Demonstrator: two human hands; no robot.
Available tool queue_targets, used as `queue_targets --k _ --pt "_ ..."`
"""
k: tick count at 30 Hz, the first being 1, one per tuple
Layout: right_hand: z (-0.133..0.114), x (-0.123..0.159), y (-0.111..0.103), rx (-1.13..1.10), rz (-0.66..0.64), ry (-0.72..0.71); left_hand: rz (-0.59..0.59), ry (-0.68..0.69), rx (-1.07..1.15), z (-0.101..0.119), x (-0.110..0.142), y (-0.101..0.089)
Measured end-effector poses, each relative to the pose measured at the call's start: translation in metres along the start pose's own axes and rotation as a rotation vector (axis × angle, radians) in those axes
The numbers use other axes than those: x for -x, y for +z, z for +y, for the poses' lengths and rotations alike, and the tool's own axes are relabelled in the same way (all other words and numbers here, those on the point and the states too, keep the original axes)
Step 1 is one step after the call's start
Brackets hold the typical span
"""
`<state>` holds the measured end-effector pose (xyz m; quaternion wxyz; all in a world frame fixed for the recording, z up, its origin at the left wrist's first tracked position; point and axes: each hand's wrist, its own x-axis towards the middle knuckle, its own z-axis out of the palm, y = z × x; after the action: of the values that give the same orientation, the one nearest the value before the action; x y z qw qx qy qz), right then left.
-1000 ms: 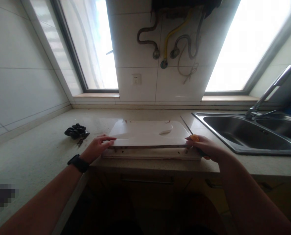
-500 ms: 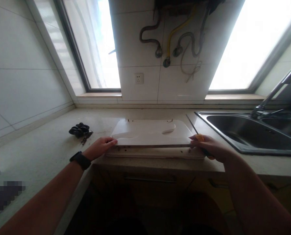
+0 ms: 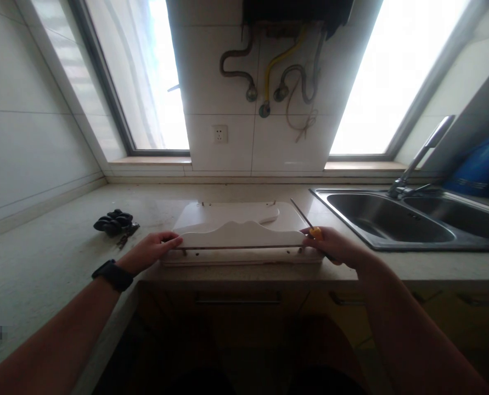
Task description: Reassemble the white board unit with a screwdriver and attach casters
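Left hand [image 3: 151, 249] — narrowed in a pinch on the left end of a scalloped white board [image 3: 240, 237], thumb uppermost. Right hand [image 3: 338, 247] closed around a screwdriver [image 3: 315, 233] with an orange-and-black handle, its shaft pointing away toward the wall; the thumb and fingertips of this hand also meet the board's right end. A dark watch [image 3: 114, 274] is on the left wrist.

The scalloped board spans the gap between the hands, wavy edge farthest from the person, above the near part of a white panel [image 3: 205, 215]; exact tilt cannot be judged. The panel lies on the stone-look countertop [image 3: 58, 230], close to the front edge. Small pegs and holes show near its corners, and a curved white piece [image 3: 271, 214] on its right half.

Left of the panel, well apart: a cluster of black rounded pieces [image 3: 113, 222], dark brown small parts [image 3: 124, 237] just beside it — probably screws, too blurred to confirm. Right of the panel: a steel double sink [image 3: 458, 242] with a faucet [image 3: 423, 148].
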<state>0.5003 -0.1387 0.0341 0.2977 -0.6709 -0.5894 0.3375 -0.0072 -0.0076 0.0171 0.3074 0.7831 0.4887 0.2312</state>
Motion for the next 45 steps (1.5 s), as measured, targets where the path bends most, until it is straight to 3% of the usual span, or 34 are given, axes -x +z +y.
queue_targets --k 12,21,35,45 --pt "-0.009 0.011 0.002 0.009 0.016 -0.014 -0.007 0.025 0.017 0.0 0.0 -0.001" --pt "0.008 0.0 0.002 -0.051 0.05 0.034 -0.003 0.006 0.043 0.0 -0.001 0.001" --pt "0.003 -0.003 0.003 -0.024 0.04 0.121 0.029 -0.057 0.034 0.007 0.0 0.007" --pt "0.001 -0.002 0.007 -0.037 0.06 0.145 0.06 -0.076 0.175 0.001 -0.002 0.009"
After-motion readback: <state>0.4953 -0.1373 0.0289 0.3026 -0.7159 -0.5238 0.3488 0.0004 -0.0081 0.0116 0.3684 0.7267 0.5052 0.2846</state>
